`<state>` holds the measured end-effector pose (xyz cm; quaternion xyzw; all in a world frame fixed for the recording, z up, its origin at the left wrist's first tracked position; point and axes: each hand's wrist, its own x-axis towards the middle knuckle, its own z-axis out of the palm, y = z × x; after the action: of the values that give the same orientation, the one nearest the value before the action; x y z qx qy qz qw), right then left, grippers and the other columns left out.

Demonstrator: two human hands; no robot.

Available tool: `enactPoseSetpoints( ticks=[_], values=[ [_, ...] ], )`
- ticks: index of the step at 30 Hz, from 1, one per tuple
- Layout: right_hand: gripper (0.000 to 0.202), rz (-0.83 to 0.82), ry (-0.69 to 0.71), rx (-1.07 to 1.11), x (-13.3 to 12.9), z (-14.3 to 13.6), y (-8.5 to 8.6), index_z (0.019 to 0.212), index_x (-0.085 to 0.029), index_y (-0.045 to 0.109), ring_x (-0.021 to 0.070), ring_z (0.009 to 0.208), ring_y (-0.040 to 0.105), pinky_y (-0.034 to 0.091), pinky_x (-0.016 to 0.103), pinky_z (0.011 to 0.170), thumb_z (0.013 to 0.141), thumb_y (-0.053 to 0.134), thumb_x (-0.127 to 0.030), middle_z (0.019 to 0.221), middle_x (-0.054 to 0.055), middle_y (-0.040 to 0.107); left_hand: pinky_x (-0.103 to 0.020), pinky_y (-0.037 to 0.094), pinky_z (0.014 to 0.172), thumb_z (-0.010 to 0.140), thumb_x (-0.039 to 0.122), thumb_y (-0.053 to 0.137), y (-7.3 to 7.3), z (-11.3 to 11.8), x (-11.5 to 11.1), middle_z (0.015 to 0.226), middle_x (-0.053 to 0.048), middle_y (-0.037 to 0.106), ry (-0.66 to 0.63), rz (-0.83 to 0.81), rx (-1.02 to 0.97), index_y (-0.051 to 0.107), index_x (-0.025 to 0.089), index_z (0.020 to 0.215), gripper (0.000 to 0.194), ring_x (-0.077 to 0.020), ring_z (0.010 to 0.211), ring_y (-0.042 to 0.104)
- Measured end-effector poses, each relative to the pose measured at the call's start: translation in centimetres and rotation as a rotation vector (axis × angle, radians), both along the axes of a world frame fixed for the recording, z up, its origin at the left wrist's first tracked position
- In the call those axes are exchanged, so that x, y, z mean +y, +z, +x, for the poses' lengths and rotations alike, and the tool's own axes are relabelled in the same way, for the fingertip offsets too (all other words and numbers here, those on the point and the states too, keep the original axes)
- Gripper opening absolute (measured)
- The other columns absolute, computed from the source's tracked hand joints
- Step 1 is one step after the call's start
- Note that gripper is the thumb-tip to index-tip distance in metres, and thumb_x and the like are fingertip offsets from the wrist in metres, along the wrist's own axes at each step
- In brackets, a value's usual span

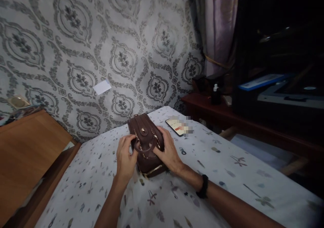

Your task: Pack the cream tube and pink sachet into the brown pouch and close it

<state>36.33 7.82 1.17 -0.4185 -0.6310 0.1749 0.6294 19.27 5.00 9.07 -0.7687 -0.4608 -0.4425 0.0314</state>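
Patterned bedsheet (227, 174) carries a brown leather handbag (146, 143), likely soft and light; left hand (126, 157) pinches its zipper, right hand (168, 152) lies spread against its side, phone (176, 126) just beyond.

Phone (177, 126) screen partly pixelated, brown handbag (146, 143) sides covered by both hands, right cabinet (278, 69) interior too dark to read, wooden desk (27, 153) cut off at left edge — forearms cropped below.

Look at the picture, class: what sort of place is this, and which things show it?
Probably a bedroom at home: a bed under a printed sheet, patterned wallpaper, a curtain, and a brown handbag under both hands.
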Motion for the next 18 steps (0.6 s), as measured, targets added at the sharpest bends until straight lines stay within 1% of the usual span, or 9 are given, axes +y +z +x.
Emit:
enactPoseSetpoints(
  ticks=[3,8,14,18],
  values=[
    [0.069,0.004,0.002,-0.005,0.16,0.00,-0.13,0.147,-0.024,0.035,0.0325,0.138,0.042,0.032,0.056,0.116,0.084,0.061,-0.037,0.146,0.013,0.046,-0.039,0.050,0.094,0.091,0.018,0.053,-0.20,0.15,0.09,0.109,-0.008,0.067,0.008,0.027,-0.017,0.064,0.021,0.107,0.020,-0.0240,0.108,0.061],
    [0.063,0.009,0.001,0.013,0.29,0.01,-0.14,0.145,-0.024,0.037,0.0315,0.135,0.044,0.033,0.055,0.115,0.086,0.058,-0.036,0.143,0.013,0.049,-0.038,0.051,0.090,0.089,0.014,0.050,-0.11,0.29,0.25,0.103,-0.007,0.069,0.017,0.069,-0.039,0.065,0.022,0.098,0.020,-0.0232,0.101,0.064],
    [0.057,0.002,0.028,0.024,0.12,0.04,0.11,0.143,-0.024,0.038,0.0309,0.133,0.045,0.035,0.054,0.114,0.090,0.054,-0.037,0.140,0.014,0.049,-0.036,0.051,0.094,0.089,0.011,0.046,-0.12,0.30,0.00,0.111,-0.007,0.070,-0.042,0.038,-0.040,0.065,0.023,0.102,0.026,-0.0222,0.108,0.066],
    [0.056,0.006,0.033,0.016,-0.02,0.14,0.31,0.142,-0.024,0.038,0.0312,0.132,0.046,0.036,0.054,0.113,0.091,0.054,-0.039,0.140,0.014,0.049,-0.036,0.051,0.096,0.089,0.010,0.045,-0.17,0.33,-0.23,0.115,-0.006,0.071,-0.052,0.019,-0.028,0.064,0.023,0.104,0.028,-0.0219,0.112,0.066]
  ],
)
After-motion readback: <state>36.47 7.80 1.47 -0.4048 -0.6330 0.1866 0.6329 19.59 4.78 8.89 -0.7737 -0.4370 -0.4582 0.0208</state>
